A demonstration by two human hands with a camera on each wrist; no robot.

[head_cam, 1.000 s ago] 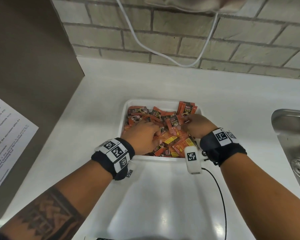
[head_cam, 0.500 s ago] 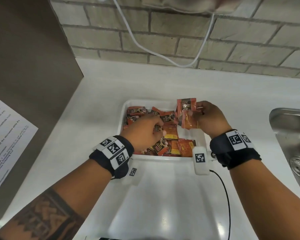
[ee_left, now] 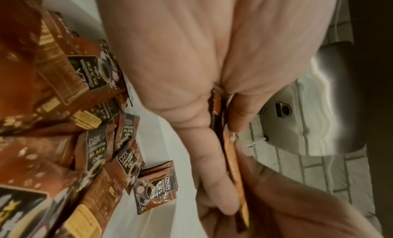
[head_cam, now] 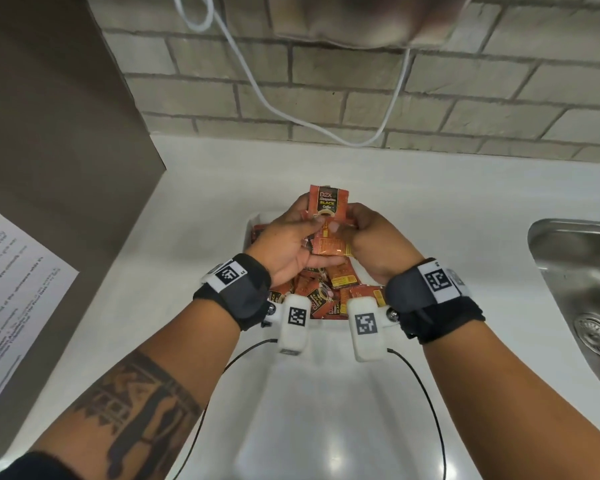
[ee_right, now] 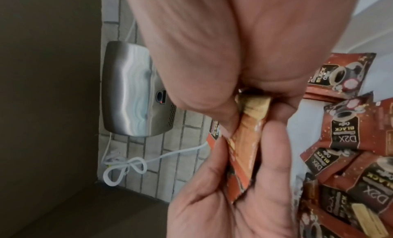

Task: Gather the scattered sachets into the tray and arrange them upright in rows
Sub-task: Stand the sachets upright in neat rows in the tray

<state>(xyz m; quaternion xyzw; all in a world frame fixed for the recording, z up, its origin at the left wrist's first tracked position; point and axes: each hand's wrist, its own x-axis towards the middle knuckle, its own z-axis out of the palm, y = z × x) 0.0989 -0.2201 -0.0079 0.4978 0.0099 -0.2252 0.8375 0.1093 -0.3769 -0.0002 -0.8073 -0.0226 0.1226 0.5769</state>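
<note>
Head view, edges: the white tabletop (head_cam: 194, 202) ends at a brick wall (head_cam: 361, 91) at the far side, a brown panel (head_cam: 49, 116) bearing a printed sheet (head_cam: 11, 292) on the left, and a steel sink (head_cam: 582, 282) on the right; bare surface lies open on both sides of the tray and between the forearms.
Head view, tray: the white tray (head_cam: 252, 223) sits at mid-tabletop, mostly hidden by the hands; loose sachets (head_cam: 329, 292) lie in a jumbled heap inside it, not upright.
Head view, hands: the left hand (head_cam: 288, 244) and right hand (head_cam: 371, 244) meet above the tray, both pinching a small held stack of sachets (head_cam: 328, 206), its top one upright with the printed face toward the camera.
Left wrist view: the left hand (ee_left: 191, 73) has thumb and fingers (ee_left: 214, 182) pressed on either side of the held stack (ee_left: 234, 166), seen edge-on; the right hand's fingers touch it from below. Loose sachets (ee_left: 95, 149) lie overlapping to the left on the tray floor (ee_left: 161, 157).
Right wrist view: the right hand (ee_right: 223, 56) clamps one end of the held stack (ee_right: 246, 140), the left hand (ee_right: 223, 199) the other. Loose sachets (ee_right: 344, 132) are piled at right. A metal wall unit (ee_right: 127, 93) with a white cable (ee_right: 136, 164) hangs on the brick.
</note>
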